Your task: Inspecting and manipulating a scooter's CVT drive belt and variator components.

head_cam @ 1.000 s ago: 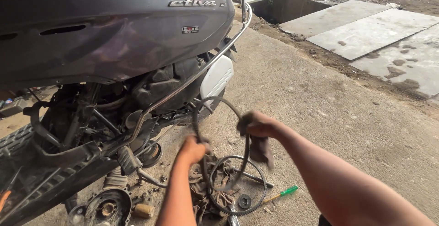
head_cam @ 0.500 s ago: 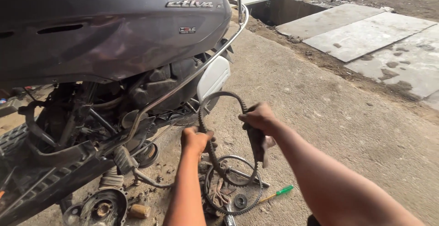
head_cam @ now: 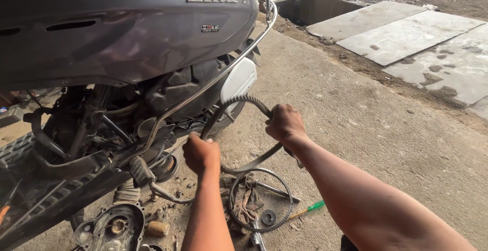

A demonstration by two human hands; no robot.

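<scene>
A grey scooter (head_cam: 127, 37) with its side cover off fills the left of the view, its chrome guard rail (head_cam: 213, 81) slanting down across the exposed engine. On the concrete floor (head_cam: 366, 129) beneath the hands lie a toothed ring (head_cam: 260, 200) over a dirty rag (head_cam: 246, 205), a round engine cover (head_cam: 114, 228), a green-handled screwdriver (head_cam: 307, 209) and a small washer (head_cam: 268, 216). Two small badges, one silver and one dark rectangular, sit on the grey body panel. The left hand (head_cam: 202, 154) is clenched on the lower left end of a toothed drive belt (head_cam: 244, 101); the right hand (head_cam: 285, 124) grips its right side, seemingly along with a dark tool below the fist. The belt arches between them, just beside the engine.
</scene>
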